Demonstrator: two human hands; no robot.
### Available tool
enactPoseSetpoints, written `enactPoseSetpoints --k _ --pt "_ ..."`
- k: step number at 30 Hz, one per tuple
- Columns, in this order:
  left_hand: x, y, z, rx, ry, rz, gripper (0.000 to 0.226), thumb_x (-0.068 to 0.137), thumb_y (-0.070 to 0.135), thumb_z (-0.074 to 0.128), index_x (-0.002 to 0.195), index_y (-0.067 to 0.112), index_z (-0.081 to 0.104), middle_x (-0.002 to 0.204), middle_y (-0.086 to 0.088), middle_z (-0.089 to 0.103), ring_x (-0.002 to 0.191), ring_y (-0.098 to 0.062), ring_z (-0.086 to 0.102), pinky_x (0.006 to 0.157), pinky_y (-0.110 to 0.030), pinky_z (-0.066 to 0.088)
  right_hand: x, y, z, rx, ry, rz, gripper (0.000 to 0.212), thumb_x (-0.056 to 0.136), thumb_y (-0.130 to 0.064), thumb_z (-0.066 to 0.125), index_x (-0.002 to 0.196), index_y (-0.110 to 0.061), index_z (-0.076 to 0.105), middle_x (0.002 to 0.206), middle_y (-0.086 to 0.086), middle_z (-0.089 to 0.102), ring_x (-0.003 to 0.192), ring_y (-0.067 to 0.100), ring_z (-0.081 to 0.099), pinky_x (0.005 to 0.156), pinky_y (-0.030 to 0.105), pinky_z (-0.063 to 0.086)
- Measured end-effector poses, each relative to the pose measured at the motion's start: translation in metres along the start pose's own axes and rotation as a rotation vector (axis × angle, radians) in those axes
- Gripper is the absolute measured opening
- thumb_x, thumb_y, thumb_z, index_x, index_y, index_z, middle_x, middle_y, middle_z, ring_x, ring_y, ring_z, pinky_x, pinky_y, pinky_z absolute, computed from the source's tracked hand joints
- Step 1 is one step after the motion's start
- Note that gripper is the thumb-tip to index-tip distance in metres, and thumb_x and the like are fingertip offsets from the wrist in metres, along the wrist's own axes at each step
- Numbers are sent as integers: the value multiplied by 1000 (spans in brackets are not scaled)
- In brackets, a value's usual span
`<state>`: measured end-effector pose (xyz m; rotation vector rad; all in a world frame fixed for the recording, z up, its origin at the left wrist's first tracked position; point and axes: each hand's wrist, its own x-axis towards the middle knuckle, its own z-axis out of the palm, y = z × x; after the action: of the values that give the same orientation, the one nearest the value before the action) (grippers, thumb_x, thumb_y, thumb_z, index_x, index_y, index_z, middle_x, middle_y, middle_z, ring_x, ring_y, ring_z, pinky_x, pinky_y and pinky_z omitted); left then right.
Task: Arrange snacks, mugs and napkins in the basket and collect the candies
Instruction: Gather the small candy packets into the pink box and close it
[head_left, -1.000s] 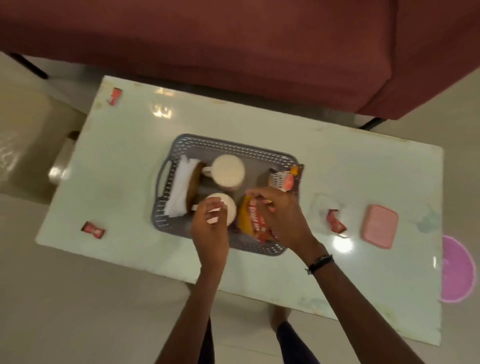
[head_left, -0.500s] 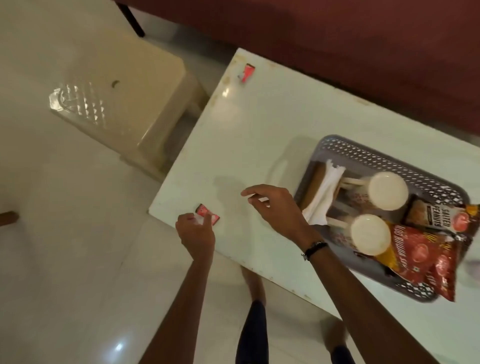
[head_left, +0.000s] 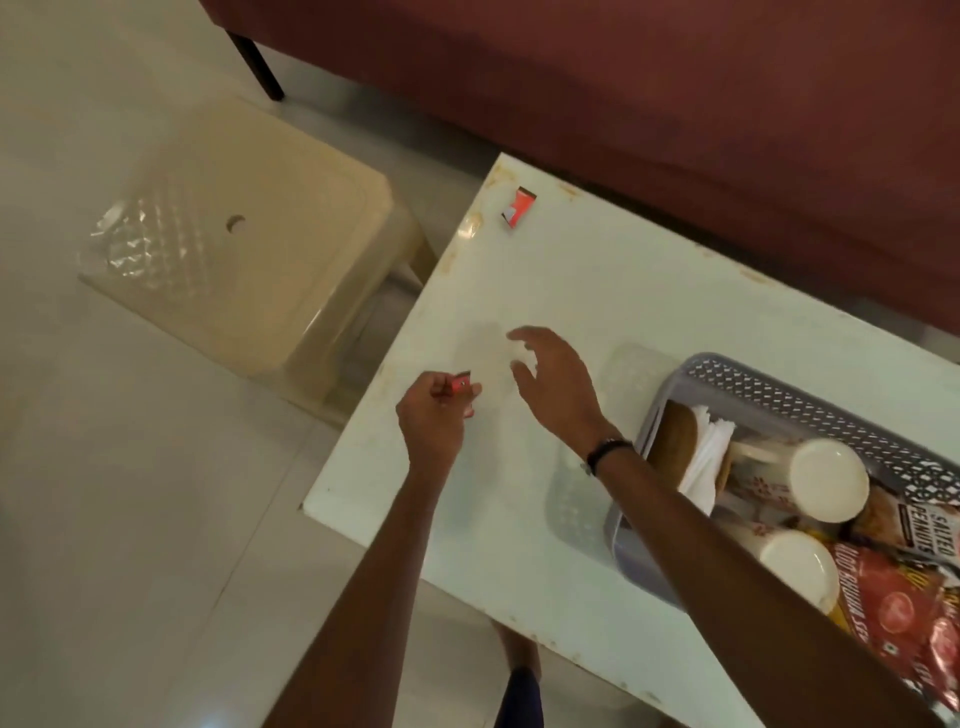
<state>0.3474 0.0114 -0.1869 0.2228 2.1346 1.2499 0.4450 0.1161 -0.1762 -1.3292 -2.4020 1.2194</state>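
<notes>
While the grey basket (head_left: 789, 387) at the right of the frame already holds its load, the collecting of candies is only begun. Inside it stand two white mugs (head_left: 826, 486), a bundle of white napkins (head_left: 709, 457) beside something brown at its left end, and two snack packets: a salted peanuts pack (head_left: 930, 535) and a red pack (head_left: 893, 618) at the lower right. So the arranging part looks finished, as far as the frame shows.

The left hand (head_left: 436, 415), near the centre of the frame, pinches one red candy (head_left: 460, 383) between thumb and fingers, a little above the white table (head_left: 597, 280). The right hand (head_left: 558, 384) hovers just beside it with fingers spread wide and holds nothing.

A second red candy (head_left: 518, 207) lies near the table's far corner, in the upper middle of the frame, well apart from both hands. It is not yet collected. Two candies are therefore visible; the table goes on past the right edge, so it cannot be told whether more lie there.
</notes>
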Motion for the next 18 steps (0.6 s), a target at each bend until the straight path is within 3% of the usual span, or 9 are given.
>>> enactPoseSetpoints --k 2,7,11,13,15,17,18 --pt "26 18 10 -18 -32 3 16 72 6 76 82 2 65 65 5 63 43 1 58 61 -31 58 33 -6 -1 -116 -24 -14 45 87 -7 53 132 -11 46 143 7 42 128 25 43 103 34 39" --pt "61 30 29 -5 -133 -27 18 78 5 71 92 -1 62 71 2 59 47 7 56 42 -4 42 100 -13 0 -330 8 -35 58 92 -13 53 144 -12 27 157 9 16 142 26 23 109 32 34" --pt "70 19 31 94 -141 4 23 77 18 73 93 3 63 84 -1 62 67 -3 56 47 -1 41 138 -4 -1 -572 -12 -115 60 95 -13 46 148 -11 16 158 14 8 146 29 8 118 37 15" --pt "75 17 31 104 -147 -10 23 77 19 73 91 5 62 85 -2 62 69 -7 56 48 -2 42 156 5 0 -593 -2 -91 64 93 -11 46 148 -16 14 159 13 5 146 33 7 114 38 26" --pt "77 17 32 93 -153 -24 22 77 18 74 90 4 62 85 -3 63 69 -9 57 48 -4 45 168 12 2 -631 -47 -115 62 94 -12 44 148 -19 15 159 12 4 146 35 6 114 41 26" --pt "77 18 33 90 -149 -27 21 76 17 74 89 5 63 85 -5 64 68 -9 57 51 -8 48 168 12 2 -650 -69 -194 52 95 -11 40 145 -15 25 158 13 11 145 35 9 116 46 24" --pt "76 19 34 98 -145 -27 21 75 17 75 88 5 63 84 -5 64 69 -10 58 53 -11 49 162 11 0 -635 -35 -215 48 95 -9 41 142 -13 33 157 13 17 144 34 16 113 46 31"
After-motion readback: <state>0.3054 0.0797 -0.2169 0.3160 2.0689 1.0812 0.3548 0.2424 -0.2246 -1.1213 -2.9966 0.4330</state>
